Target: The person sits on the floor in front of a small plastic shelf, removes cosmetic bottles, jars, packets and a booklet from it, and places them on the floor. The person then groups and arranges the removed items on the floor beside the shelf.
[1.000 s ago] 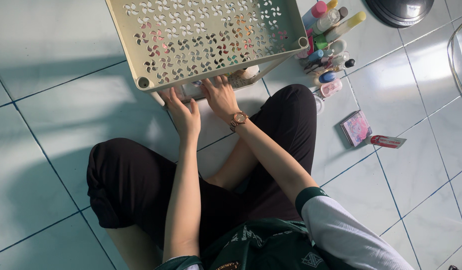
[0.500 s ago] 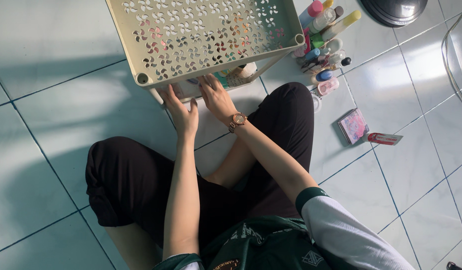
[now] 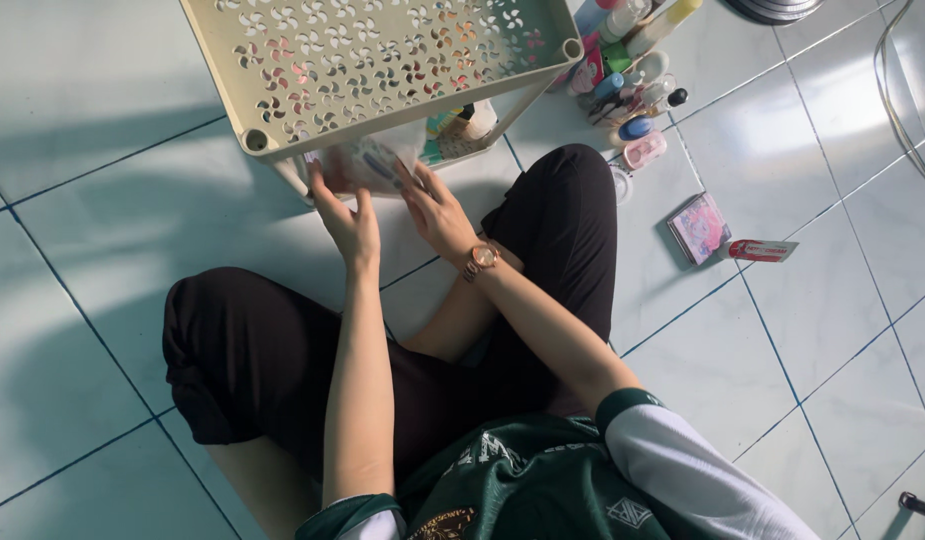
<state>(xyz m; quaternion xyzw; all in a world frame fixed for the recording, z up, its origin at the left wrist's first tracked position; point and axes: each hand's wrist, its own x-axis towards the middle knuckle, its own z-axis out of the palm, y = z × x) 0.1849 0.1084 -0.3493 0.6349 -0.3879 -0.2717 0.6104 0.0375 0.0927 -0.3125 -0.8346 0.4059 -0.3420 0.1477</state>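
Cream perforated plastic shelf rack (image 3: 382, 60) overhung both hands; the left hand (image 3: 347, 222) and right hand (image 3: 437, 212), fingers half-curled, pinched a clear crinkly plastic bag (image 3: 367, 165) at its lower tier's front edge, which could snag it

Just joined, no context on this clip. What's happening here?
A person sits cross-legged on a pale tiled floor, facing a beige perforated plastic shelf rack. Both hands reach under its top tier: the left hand and right hand hold a clear plastic pouch at the lower shelf. A cluster of small cosmetic bottles and a pink flat box lie on the floor alongside.
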